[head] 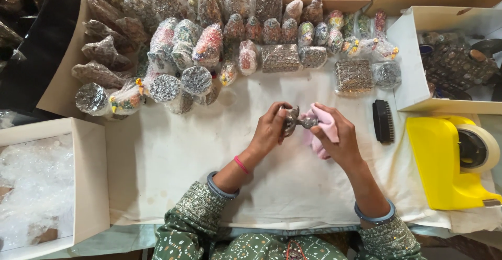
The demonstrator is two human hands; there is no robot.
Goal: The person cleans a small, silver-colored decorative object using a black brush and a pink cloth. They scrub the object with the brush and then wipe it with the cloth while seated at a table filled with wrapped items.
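Observation:
My left hand (270,129) grips a small dull-silver metal figurine (293,119) over the middle of the white cloth (172,155). My right hand (334,137) holds a pink rag (327,125) pressed against the right side of that figurine. Both hands meet at the piece, a little above the cloth. Part of the figurine is hidden by my fingers.
Several plastic-wrapped ornaments (209,45) lie in rows at the back. A black brush (383,121) sits right of my hands. A yellow tape dispenser (449,160) stands at the right. An open box of bubble wrap (36,181) sits left; a cardboard box (418,82) is at the right rear.

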